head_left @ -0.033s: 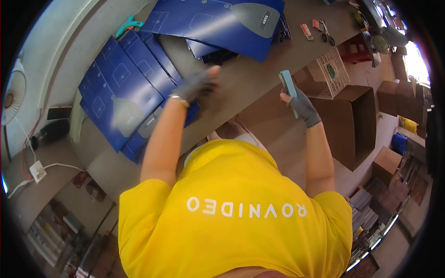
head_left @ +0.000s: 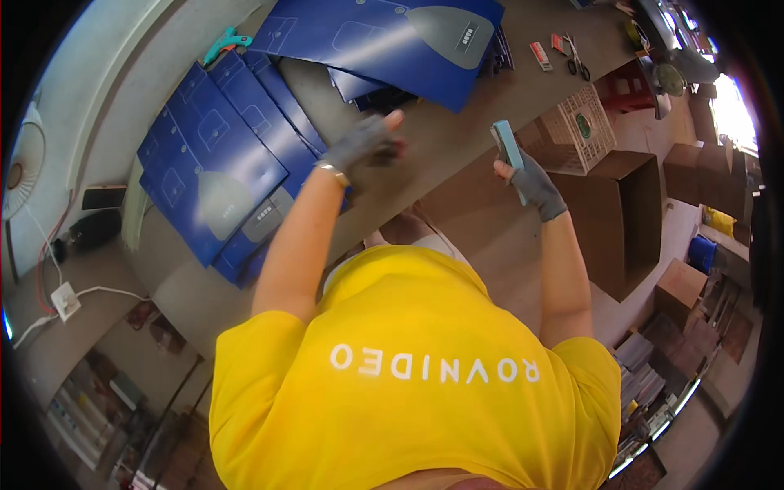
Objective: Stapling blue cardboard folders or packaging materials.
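My left hand (head_left: 362, 147), in a grey fingerless glove, hovers over the table's near edge beside the stacked blue sheets. Its thumb stands apart from the loosely bent fingers, slightly blurred, and nothing shows between them. My right hand (head_left: 535, 186), gloved alike, is closed around a light blue stapler (head_left: 508, 147), held upright off the table's edge. Flat printed blue cardboard sheets (head_left: 216, 139) lie fanned out to the left. A larger blue sheet (head_left: 367, 37) lies across other sheets at the far side.
A teal glue gun (head_left: 226, 44) lies by the wall. Scissors (head_left: 577, 61) and a small red-and-white box (head_left: 540, 56) rest at the table's far right. Beyond the table's edge stand a beige plastic crate (head_left: 584, 131) and an open cardboard box (head_left: 641, 224).
My left hand has shifted slightly to the right. My right hand and the stapler have barely moved.
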Tool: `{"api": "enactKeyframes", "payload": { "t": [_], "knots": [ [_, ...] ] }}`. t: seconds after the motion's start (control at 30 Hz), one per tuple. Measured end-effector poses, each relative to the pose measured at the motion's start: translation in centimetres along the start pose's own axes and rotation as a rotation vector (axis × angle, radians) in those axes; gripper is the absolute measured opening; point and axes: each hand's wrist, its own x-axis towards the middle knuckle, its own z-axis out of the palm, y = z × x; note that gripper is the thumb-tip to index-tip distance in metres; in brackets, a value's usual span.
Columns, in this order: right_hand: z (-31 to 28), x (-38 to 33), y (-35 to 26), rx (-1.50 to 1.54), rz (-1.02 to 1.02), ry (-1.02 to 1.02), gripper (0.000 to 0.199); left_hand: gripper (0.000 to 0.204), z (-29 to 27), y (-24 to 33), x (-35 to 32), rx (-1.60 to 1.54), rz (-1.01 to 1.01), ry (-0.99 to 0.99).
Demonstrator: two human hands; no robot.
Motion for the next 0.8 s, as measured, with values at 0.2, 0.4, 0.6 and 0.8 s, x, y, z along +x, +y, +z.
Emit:
{"api": "enactKeyframes", "payload": {
  "t": [0.2,0.4,0.6,0.8],
  "knots": [
    [0.8,2.5,-2.8,-0.147,0.077,-0.194,0.059,0.034,3.9,-1.5,6.0,-0.249,0.304,-0.014],
    [5.0,3.4,-4.3,-0.048,-0.051,-0.270,0.049,0.027,1.3,-4.9,4.2,-0.230,0.494,0.007],
    [8.8,2.9,-5.8,-0.093,0.055,-0.283,0.035,0.025,-0.9,-7.0,3.3,0.052,0.417,0.107],
    [10.9,2.4,-5.9,-0.197,0.027,-0.219,0.033,0.025,0.9,-6.7,1.8,-0.218,0.485,0.202]
  ]
}}
